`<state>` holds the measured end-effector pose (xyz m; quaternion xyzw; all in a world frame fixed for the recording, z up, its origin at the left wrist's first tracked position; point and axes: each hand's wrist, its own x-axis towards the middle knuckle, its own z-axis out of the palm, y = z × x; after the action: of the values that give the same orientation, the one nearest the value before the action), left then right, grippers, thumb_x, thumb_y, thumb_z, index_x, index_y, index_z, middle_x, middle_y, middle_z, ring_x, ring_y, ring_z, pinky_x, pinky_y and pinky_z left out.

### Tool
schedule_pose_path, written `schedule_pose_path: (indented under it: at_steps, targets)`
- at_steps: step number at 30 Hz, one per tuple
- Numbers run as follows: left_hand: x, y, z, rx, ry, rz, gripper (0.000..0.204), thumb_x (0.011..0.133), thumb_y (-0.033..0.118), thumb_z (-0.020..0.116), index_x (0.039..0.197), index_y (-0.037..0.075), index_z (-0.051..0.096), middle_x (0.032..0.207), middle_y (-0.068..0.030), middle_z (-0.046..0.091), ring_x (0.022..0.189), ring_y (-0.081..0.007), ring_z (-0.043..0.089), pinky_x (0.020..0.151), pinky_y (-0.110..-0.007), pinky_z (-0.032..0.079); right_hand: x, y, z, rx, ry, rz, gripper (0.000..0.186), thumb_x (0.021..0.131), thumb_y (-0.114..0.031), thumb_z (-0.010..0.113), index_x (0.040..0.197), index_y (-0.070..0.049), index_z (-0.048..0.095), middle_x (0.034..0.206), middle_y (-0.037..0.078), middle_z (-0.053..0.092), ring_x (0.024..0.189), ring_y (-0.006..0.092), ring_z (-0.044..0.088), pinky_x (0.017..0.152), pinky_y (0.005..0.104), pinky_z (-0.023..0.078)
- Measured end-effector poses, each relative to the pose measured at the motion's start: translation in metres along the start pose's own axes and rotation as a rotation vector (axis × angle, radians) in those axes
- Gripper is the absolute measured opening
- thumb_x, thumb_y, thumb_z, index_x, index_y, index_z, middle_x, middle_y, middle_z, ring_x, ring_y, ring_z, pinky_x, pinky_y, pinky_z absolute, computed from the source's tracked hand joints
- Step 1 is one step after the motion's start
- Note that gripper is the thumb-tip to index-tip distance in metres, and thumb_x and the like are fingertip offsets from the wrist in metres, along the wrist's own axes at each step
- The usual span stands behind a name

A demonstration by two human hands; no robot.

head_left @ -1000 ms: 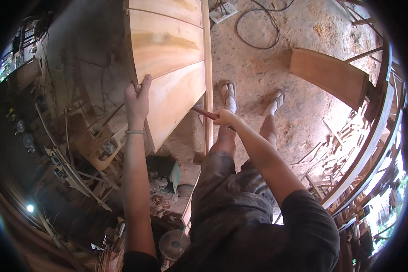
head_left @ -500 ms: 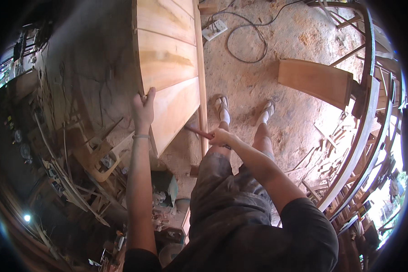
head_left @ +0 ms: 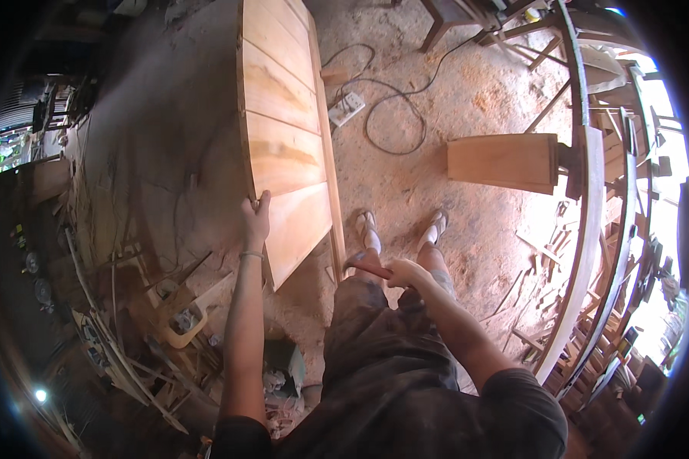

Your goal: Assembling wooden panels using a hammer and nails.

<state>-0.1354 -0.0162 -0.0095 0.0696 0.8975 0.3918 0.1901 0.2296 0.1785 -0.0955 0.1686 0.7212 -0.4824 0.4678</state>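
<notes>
A pale wooden panel (head_left: 287, 153), made of several boards side by side, stands up from the floor left of my legs. Its left edge is gripped by my left hand (head_left: 257, 220), thumb on the near face and fingers curled behind, partly hidden. My right hand (head_left: 407, 274) is wrapped round the reddish handle of a hammer (head_left: 369, 265), held above my right-hand side of the lap. The hammer's head points left toward the panel's long side rail (head_left: 325, 145), apart from it.
A white power strip (head_left: 346, 109) with a looped black cable (head_left: 417, 145) lies on the dusty floor ahead. To the right are a wooden board piece (head_left: 501, 162), a long curved beam (head_left: 589, 229) and scattered wood scraps (head_left: 540, 249). More offcuts (head_left: 180, 310) lie at the left.
My right hand has drawn the hammer back to the right, away from the panel. My view has shifted, so the panel and floor sit lower; my left hand keeps its grip.
</notes>
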Motion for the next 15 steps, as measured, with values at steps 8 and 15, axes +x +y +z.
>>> schedule_pose_path:
  at_steps: [8, 15]
  targets:
    - [0.016, -0.034, 0.009, 0.052, 0.099, 0.204, 0.051, 0.091, 0.038, 0.073, 0.068, -0.002, 0.05, 0.065, -0.0018, 0.047, 0.064, -0.0147, 0.043, 0.055, -0.041, 0.04, -0.154, 0.054, -0.023, 0.8, 0.872, 0.26, 0.048, 0.081, -0.019, 0.07, 0.127, -0.007, 0.064, 0.068, 0.01, 0.064, 0.06, 0.0233, 0.063, 0.056, 0.0395, 0.052]
    - [-0.018, 0.018, 0.008, 0.288, 0.181, 0.299, 0.056, 0.099, 0.031, 0.062, 0.135, -0.01, 0.047, 0.127, -0.0291, 0.06, 0.116, -0.0386, 0.06, 0.098, -0.042, 0.047, -0.267, 0.175, -0.055, 0.932, 1.583, 0.386, 0.051, 0.086, -0.018, 0.071, 0.133, -0.003, 0.059, 0.072, 0.008, 0.066, 0.057, 0.0152, 0.062, 0.05, 0.0321, 0.049]
